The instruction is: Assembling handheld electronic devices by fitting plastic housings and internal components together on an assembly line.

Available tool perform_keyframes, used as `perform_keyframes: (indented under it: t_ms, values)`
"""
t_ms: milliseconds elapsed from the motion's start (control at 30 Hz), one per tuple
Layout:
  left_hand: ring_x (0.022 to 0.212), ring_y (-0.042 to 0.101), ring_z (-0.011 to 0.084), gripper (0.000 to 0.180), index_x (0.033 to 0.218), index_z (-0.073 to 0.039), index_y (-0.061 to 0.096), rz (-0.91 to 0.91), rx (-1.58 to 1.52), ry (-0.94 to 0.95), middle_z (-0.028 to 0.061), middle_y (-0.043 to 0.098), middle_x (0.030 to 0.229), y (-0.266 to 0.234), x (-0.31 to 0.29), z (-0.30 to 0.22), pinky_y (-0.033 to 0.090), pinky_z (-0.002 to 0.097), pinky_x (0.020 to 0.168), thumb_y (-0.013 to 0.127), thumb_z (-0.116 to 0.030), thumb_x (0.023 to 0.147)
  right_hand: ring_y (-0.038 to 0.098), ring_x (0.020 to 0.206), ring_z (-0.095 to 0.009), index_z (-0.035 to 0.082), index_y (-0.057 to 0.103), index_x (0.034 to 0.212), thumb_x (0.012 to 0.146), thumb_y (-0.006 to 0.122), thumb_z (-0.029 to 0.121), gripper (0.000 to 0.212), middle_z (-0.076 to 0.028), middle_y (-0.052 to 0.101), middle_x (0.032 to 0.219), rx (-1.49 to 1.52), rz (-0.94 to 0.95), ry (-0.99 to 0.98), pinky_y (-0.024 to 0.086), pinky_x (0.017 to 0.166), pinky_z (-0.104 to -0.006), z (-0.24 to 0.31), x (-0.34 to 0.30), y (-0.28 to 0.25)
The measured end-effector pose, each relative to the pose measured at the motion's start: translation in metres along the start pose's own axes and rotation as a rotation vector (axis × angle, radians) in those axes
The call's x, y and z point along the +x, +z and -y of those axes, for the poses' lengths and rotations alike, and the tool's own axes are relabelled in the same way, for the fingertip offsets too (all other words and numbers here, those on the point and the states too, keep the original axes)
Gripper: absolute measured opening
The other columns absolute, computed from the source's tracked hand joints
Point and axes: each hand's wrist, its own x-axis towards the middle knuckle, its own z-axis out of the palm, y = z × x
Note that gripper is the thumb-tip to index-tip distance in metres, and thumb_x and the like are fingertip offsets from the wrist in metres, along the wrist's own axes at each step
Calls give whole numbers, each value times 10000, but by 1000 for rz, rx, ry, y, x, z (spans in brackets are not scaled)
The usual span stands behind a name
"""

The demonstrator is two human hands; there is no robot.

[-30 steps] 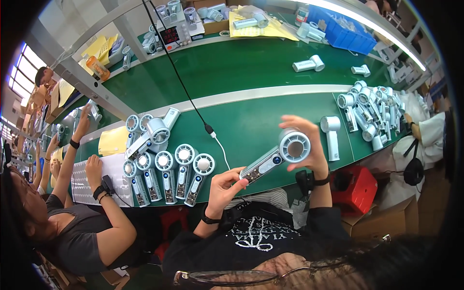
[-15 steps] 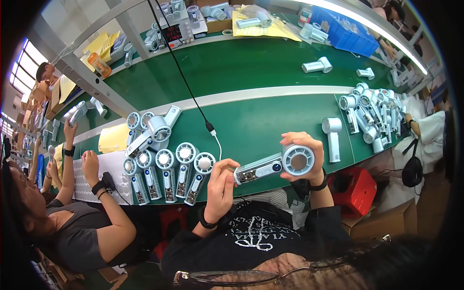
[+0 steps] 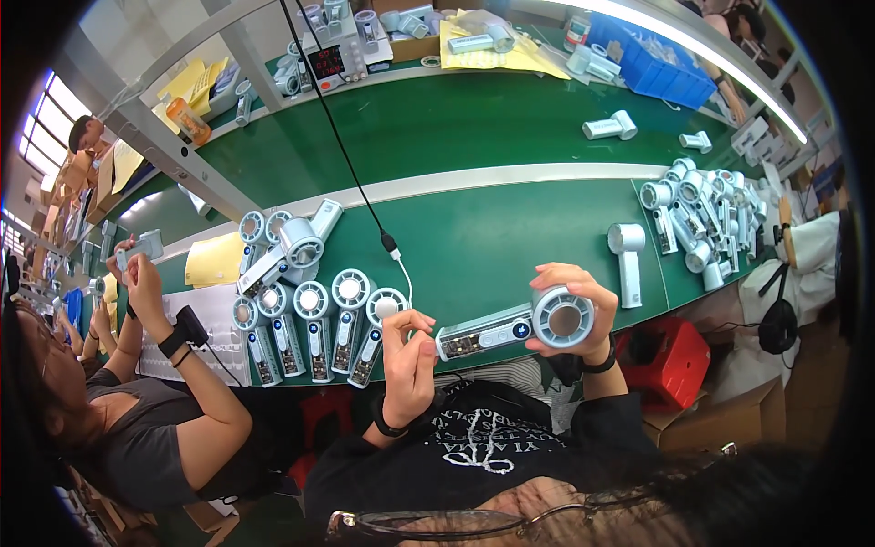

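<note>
My right hand grips a pale blue handheld fan by its round head. Its handle points left, with the bare circuit board showing at the lower end. Just off that end, my left hand is closed in a pinch where a white charging cable runs down to the fingers; the plug itself is hidden. The cable hangs from a black cord. Several fans with exposed boards lie in a row to the left of my left hand, below a small stack of fans.
A single fan lies right of my right hand, near a large heap of fans. Behind the white rail are loose fans, a blue crate and a meter. At left, a co-worker's hands hold a fan.
My left hand has shifted slightly left, away from the fan's handle end, and the cable moved with it. The fan dipped a little. The co-worker's hands came together at a fan.
</note>
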Motion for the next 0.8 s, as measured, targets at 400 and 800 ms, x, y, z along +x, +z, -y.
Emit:
perform_keyframes:
  t_ms: [400,800]
  values:
    - [886,481,190,332,709,16,459,-195,-20,-67,130,417,1046,-27,2,3,405,283,726,396,-163,983,563,786,-233,70,295,1323,794,706,404,749,-126,551,909,-186,-628,53,485,788,-466,36,3,-66]
    - [833,488,167,348,714,21,464,-182,4,-124,121,439,1028,-20,2,15,390,241,642,384,-162,999,473,789,-225,101,47,1500,773,724,376,1031,-92,469,883,-166,-763,-165,419,745,-417,54,12,-70]
